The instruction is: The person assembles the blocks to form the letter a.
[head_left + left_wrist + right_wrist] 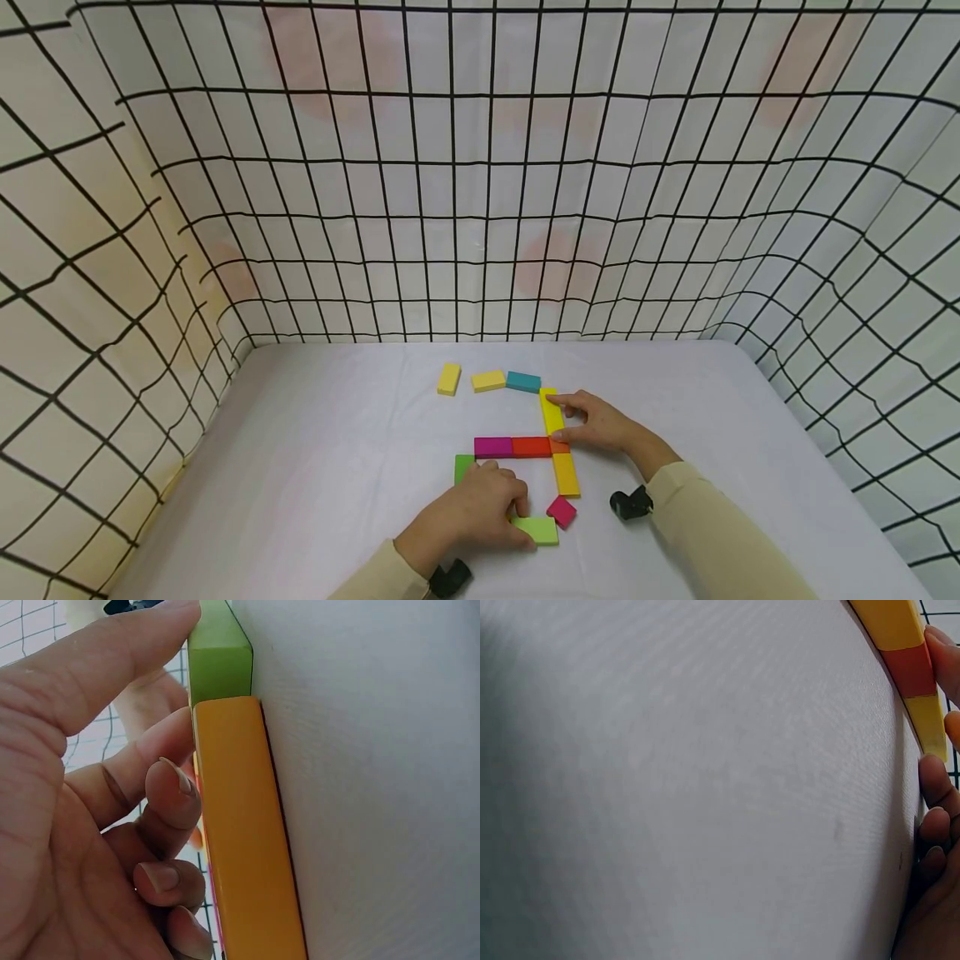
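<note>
In the head view, several coloured blocks lie in a bent line on the white table. My left hand (483, 508) is over its lower left part, thumb and index finger touching a light green block (542, 531). An orange block (244, 825) butts against it in the left wrist view; the hand hides it from above. My right hand (603, 425) touches a bright yellow block (551, 408) with the index finger. Its thumb rests on the orange-red block (559, 447), above an amber block (566, 475). Red (531, 447) and purple blocks (492, 448) continue leftward.
Farther back lie two pale yellow blocks (448, 379) and a teal block (523, 382). A tilted crimson block (562, 512) is beside the light green one. A green block (463, 468) shows behind my left hand. Black wire mesh (487, 217) surrounds the table's back and sides.
</note>
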Motion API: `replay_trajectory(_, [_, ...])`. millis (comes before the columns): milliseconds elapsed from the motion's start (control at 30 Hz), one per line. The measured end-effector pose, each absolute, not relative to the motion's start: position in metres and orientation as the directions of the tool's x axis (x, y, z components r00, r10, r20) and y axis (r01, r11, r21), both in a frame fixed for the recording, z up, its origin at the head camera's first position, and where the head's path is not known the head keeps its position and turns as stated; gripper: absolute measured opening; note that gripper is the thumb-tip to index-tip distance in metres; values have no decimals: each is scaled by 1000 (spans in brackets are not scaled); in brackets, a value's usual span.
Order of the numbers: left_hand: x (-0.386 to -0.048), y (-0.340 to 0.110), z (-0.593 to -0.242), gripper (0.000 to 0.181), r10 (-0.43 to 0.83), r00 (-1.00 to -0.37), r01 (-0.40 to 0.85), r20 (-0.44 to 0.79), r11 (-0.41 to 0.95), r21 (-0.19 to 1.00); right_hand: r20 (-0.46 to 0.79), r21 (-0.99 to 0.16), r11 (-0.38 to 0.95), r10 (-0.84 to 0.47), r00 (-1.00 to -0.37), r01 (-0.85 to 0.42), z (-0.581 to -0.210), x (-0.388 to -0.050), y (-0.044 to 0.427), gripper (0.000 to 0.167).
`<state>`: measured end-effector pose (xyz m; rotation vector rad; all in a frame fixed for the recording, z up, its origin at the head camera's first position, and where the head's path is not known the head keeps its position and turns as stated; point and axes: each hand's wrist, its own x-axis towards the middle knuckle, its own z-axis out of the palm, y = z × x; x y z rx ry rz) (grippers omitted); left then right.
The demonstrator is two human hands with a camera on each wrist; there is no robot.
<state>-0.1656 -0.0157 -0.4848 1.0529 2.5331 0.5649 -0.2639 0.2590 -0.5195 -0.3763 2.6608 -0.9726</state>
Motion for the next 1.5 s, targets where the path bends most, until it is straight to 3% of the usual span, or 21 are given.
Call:
replay_trajectory(367, [-174,-23,-485,28,719,-676,543,-161,633,552,-180,-660,738,-339,-923,-142,-519,-264,259,76])
replay_trajectory(600, [-195,-58,-474,15,621,-780,452,-71,639,623,-197,-663,738,-328,-924,-120,-516,-266,257,75])
replay_trajectory(700, [-200,-71,-472,11,603,-795,440,-59,641,629,-202,-662,740,-324,-924,-116,-515,-266,258,75])
replay_trajectory(967, [-187,-68,-468,27,609,-742,386,-282,730,564,-207,-659,744,-321,-924,-111,-518,-265,258,76])
replay_trajectory(1500, [-179,-59,-467,23,623,-708,439,-334,758,482,-199,-662,740,-324,-925,-117,-519,-264,259,75])
